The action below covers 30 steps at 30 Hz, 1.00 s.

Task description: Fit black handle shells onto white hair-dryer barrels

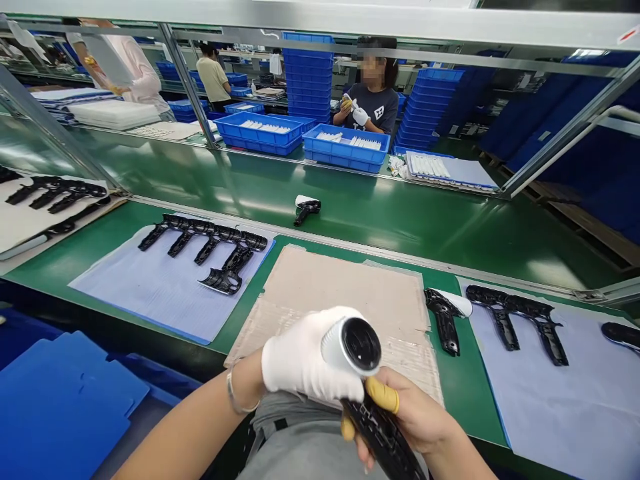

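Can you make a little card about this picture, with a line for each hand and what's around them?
Left hand: in a white glove, around the white barrel of a hair dryer
Right hand: yellow finger cots, holding the black grip
Beneath: cardboard sheet on a green conveyor belt
Beside: black plastic dryer parts on pale blue sheets
Across: co-worker behind blue crates

Left hand (310, 353) white-gloved, curled; left wrist (245, 390) wearing bangle (234, 395). Right hand (407, 417) bare, closed, yellow cots (383, 395) on two digits. Forearms (185, 427) angled inward from near edge.
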Each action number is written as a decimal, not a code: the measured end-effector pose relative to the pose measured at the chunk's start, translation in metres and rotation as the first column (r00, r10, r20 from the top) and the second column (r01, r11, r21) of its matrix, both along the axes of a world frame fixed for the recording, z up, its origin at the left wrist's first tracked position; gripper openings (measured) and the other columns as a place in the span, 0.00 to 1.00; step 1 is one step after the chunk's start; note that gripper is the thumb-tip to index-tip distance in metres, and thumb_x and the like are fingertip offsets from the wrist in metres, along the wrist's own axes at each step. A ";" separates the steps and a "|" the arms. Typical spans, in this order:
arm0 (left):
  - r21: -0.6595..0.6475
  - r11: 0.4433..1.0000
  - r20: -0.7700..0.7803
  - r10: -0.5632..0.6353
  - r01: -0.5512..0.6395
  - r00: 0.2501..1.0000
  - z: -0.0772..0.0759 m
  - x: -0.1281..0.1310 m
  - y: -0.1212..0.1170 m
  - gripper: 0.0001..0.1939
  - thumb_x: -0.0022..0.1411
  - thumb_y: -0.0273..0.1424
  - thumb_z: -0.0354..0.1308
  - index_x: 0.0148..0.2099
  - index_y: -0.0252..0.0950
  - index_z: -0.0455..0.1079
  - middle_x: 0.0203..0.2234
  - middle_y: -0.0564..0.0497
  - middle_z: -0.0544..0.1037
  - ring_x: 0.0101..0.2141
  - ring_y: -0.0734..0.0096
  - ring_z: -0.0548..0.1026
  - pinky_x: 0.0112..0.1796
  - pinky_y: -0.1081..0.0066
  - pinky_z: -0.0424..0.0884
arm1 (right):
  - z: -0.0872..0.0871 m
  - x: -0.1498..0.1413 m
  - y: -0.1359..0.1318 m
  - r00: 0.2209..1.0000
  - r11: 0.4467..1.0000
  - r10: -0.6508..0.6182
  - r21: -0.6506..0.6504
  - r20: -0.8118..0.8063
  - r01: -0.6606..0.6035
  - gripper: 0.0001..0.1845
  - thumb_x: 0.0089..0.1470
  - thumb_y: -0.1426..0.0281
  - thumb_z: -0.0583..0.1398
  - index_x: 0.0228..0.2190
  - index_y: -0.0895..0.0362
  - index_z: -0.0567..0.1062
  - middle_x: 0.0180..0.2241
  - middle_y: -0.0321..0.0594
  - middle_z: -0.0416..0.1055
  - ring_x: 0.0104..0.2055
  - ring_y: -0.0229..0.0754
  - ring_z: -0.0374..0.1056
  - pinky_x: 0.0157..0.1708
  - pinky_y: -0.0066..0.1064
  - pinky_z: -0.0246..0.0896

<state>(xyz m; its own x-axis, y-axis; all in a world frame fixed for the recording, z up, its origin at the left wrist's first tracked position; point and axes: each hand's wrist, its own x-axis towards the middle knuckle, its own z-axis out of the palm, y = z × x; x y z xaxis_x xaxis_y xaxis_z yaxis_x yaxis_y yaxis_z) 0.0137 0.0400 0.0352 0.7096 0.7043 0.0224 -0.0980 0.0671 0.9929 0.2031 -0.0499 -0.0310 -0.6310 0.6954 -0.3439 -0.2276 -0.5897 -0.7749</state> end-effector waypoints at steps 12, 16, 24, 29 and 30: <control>-0.573 0.783 0.475 0.076 0.243 0.877 -0.080 0.025 -0.019 0.24 0.67 0.48 0.54 0.54 0.34 0.69 0.46 0.44 0.77 0.40 0.63 0.78 0.40 0.59 0.76 | 0.042 -0.024 -0.006 0.995 0.996 0.052 0.083 -0.089 -0.045 0.37 0.58 0.43 0.58 0.48 0.65 0.77 0.36 0.54 0.80 0.32 0.35 0.75 0.32 0.19 0.67; -0.628 0.727 0.505 0.111 0.276 0.856 -0.076 0.025 -0.021 0.19 0.68 0.41 0.56 0.54 0.34 0.69 0.48 0.44 0.76 0.42 0.62 0.77 0.42 0.57 0.76 | 0.049 -0.025 -0.009 0.990 0.997 0.059 0.047 -0.125 -0.053 0.32 0.61 0.48 0.60 0.49 0.64 0.77 0.40 0.54 0.80 0.37 0.35 0.75 0.36 0.20 0.67; -0.736 0.646 0.477 0.282 0.203 0.832 -0.054 0.009 -0.017 0.19 0.47 0.40 0.69 0.36 0.31 0.75 0.26 0.49 0.79 0.26 0.69 0.77 0.32 0.70 0.73 | 0.029 -0.005 -0.013 0.986 0.992 -0.110 0.041 -0.127 0.116 0.33 0.52 0.46 0.66 0.44 0.63 0.80 0.31 0.49 0.78 0.29 0.40 0.73 0.32 0.29 0.70; -0.705 0.708 0.423 0.376 0.039 0.824 -0.024 0.001 -0.026 0.13 0.48 0.30 0.70 0.36 0.32 0.75 0.25 0.52 0.79 0.26 0.72 0.77 0.31 0.74 0.73 | 0.009 0.002 -0.016 0.969 0.997 -0.075 0.012 -0.236 0.080 0.32 0.60 0.46 0.59 0.33 0.64 0.83 0.25 0.48 0.77 0.27 0.38 0.74 0.30 0.24 0.69; -0.691 0.723 0.414 0.377 0.016 0.829 -0.020 0.000 -0.027 0.12 0.48 0.30 0.71 0.36 0.32 0.75 0.25 0.52 0.79 0.26 0.72 0.77 0.31 0.74 0.73 | 0.007 0.003 -0.017 0.960 0.996 -0.091 -0.024 -0.266 0.088 0.35 0.60 0.43 0.57 0.31 0.63 0.83 0.24 0.48 0.77 0.27 0.38 0.75 0.29 0.23 0.69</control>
